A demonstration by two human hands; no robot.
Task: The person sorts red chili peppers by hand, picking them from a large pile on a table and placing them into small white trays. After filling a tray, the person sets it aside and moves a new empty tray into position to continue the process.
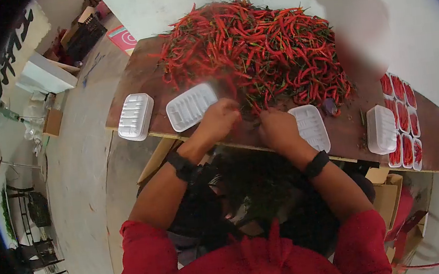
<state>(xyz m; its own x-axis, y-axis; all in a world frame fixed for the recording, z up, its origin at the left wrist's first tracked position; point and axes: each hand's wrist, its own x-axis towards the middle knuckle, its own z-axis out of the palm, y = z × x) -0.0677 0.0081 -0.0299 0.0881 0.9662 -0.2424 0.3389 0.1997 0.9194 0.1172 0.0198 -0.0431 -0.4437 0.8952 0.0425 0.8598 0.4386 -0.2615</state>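
A large heap of red chili peppers (274, 45) with green stems covers the back of the brown table (433, 138). At its near edge, my left hand (221, 119) has its fingers curled in, slightly blurred, beside a white ribbed foam tray (192, 106). My right hand (278, 129) is closed, fingertips at the front of the heap; what it pinches is hidden. Just right of it lies another white foam tray (312, 130), partly covered by the hand. Neither of these two trays shows peppers in it.
A stack of white trays (136, 116) stands at the left, another stack (382, 129) at the right. Beyond that, several pepper-filled trays (403, 117) sit in rows. A small purple item (330, 106) lies by the heap. Cardboard boxes (389, 196) are below the table.
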